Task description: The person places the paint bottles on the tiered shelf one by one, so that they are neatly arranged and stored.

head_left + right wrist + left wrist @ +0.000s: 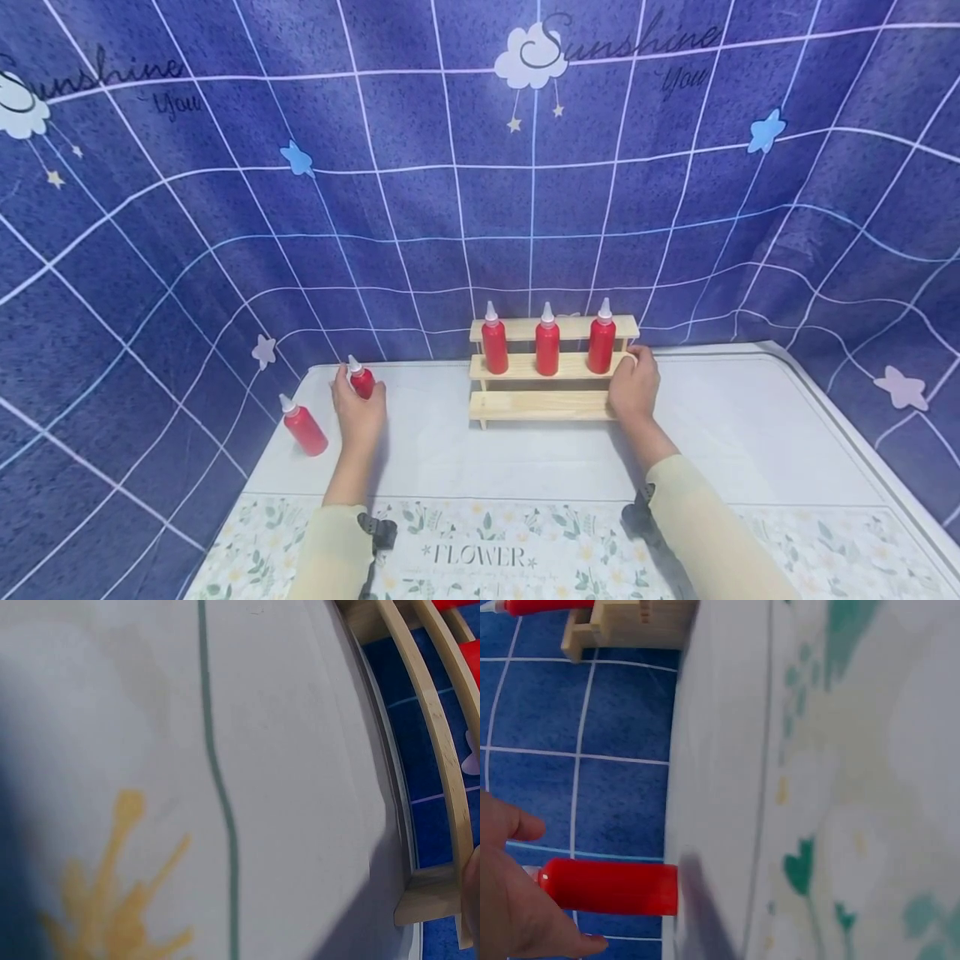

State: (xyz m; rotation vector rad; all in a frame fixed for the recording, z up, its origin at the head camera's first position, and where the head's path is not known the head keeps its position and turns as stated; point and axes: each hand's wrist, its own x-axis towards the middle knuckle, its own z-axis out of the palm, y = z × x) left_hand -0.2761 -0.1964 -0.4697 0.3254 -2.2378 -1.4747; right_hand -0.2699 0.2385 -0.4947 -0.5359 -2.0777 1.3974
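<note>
A red squeeze bottle [362,382] with a pale pointed cap stands on the white table at the left. My left hand [358,410] is around it; in the left wrist view, gaps show between the spread fingers and the bottle [615,886]. Another red squeeze bottle [306,431] stands nearer, to the left of that hand. At the right end of a three-tier wooden rack [543,406], my right hand [634,385] grips the side. The right wrist view shows only a sliver of that hand [471,896] against the rack's end. Three red bottles [547,348] stand on the middle tier.
The white table [750,417] has a floral printed strip [480,533] along its near side. A blue gridded curtain [420,200] hangs behind the table and at both sides, close behind the rack.
</note>
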